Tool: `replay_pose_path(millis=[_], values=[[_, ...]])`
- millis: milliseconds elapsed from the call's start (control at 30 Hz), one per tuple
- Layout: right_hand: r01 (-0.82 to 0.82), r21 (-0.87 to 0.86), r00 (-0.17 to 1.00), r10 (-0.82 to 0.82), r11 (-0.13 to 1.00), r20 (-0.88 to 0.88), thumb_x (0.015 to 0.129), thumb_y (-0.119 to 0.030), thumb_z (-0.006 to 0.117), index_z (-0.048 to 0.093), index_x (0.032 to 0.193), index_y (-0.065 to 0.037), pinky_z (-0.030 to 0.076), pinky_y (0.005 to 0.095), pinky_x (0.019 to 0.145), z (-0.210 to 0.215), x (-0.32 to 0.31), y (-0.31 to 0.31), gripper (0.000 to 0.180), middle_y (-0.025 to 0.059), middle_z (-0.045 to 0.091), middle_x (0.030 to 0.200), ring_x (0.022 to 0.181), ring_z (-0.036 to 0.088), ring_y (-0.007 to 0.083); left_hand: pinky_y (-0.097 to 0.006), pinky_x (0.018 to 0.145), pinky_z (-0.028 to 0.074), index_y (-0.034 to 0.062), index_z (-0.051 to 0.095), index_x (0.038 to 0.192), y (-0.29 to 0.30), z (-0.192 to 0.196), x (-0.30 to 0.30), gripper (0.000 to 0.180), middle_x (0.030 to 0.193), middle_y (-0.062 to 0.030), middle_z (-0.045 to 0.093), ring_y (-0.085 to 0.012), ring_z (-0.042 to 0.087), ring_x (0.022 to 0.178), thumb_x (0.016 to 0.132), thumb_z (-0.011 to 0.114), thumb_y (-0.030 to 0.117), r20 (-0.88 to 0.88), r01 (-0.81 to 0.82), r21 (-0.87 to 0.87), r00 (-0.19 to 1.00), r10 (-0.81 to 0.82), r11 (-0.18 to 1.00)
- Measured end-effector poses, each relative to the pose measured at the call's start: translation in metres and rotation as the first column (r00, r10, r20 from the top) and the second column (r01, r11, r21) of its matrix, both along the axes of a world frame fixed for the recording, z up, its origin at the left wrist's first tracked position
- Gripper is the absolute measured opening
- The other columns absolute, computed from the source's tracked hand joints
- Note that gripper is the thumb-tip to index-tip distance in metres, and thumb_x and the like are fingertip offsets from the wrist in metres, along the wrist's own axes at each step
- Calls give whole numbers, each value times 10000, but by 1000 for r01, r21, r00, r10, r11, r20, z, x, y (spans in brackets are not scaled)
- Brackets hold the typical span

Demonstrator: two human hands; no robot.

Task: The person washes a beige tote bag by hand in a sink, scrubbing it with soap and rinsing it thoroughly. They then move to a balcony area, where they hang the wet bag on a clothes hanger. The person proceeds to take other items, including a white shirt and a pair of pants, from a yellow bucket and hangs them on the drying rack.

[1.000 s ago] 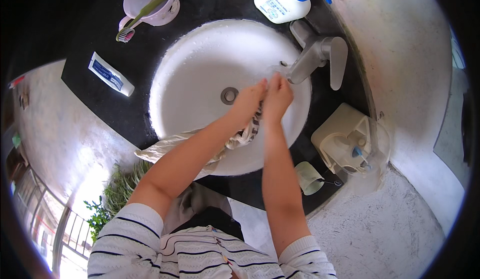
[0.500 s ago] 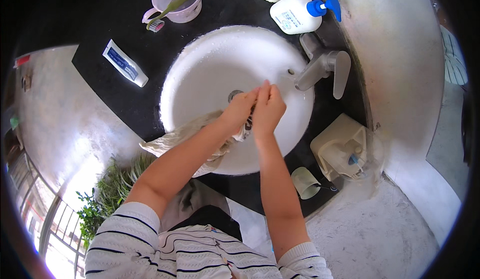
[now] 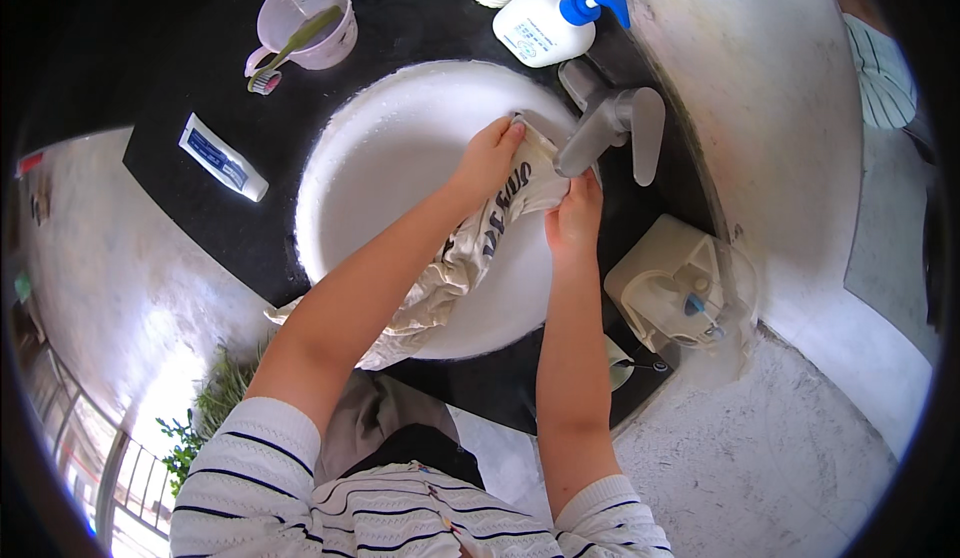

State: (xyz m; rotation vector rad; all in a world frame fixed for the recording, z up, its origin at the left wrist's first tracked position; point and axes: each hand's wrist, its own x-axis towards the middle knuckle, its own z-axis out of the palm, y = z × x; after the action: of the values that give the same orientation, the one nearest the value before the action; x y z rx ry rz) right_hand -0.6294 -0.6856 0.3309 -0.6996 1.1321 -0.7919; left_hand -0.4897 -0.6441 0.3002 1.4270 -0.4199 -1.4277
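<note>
A cream cloth item [image 3: 450, 271] with dark printing hangs across the white round basin [image 3: 345, 188], its lower end bunched and draped over the near left rim. My left hand [image 3: 485, 163] grips its upper edge, thumb on top. On the other side of the same edge, my right hand [image 3: 576, 215] pinches it below the spout. Between them the fabric is spread fairly flat, close under the grey tap [image 3: 600, 138]. Whether water runs from the tap I cannot tell. What kind of article the cloth is does not show.
On the black counter [image 3: 270, 248] lie a toothpaste tube [image 3: 222, 160] and a pink cup [image 3: 325, 46] with a green toothbrush [image 3: 300, 43]. A white pump bottle [image 3: 543, 26] stands behind the tap. A beige container [image 3: 665, 278] sits at right, near the wall.
My hands were close together over the basin, gripping bunched cloth. Now they are farther apart and nearer the tap, with the printed part opened out between them. The view has shifted slightly.
</note>
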Motion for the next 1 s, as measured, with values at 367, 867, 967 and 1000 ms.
replay_pose_path(millis=[367, 867, 967, 1000], values=[[-215, -401, 747, -115, 891, -655, 934, -265, 593, 603, 699, 44, 413, 317, 523, -7, 41, 13, 389, 123, 557, 548, 497, 471, 148, -336, 636, 433, 13, 608, 854, 15, 4, -26, 434, 730, -83, 574, -146, 500, 668, 992, 453, 394, -154, 68, 243, 988, -31, 968], [-450, -246, 581, 72, 859, -811, 973, -269, 508, 576, 691, -15, 394, 359, 504, -2, 60, 73, 385, 159, 539, 562, 477, 486, 262, -299, 545, 412, 57, 592, 807, 81, 16, -26, 417, 732, -1, 577, -88, 498, 630, 976, 473, 419, -365, -101, 387, 896, 252, 917], [-447, -336, 620, 17, 829, -784, 957, -269, 546, 582, 699, -1, 393, 340, 505, 8, 66, 98, 374, 150, 547, 570, 484, 445, 217, -277, 561, 418, 48, 615, 844, 87, -7, -1, 417, 746, -2, 586, -90, 506, 640, 973, 475, 419, -540, 8, 258, 831, 137, 966], [-509, -328, 603, 58, 796, -795, 953, -264, 555, 581, 695, 2, 395, 338, 507, 11, 64, 109, 370, 147, 552, 573, 487, 441, 206, -284, 658, 431, 18, 620, 947, 91, -5, -1, 421, 834, -37, 608, -114, 528, 737, 975, 473, 411, -518, 32, 299, 844, 135, 954]])
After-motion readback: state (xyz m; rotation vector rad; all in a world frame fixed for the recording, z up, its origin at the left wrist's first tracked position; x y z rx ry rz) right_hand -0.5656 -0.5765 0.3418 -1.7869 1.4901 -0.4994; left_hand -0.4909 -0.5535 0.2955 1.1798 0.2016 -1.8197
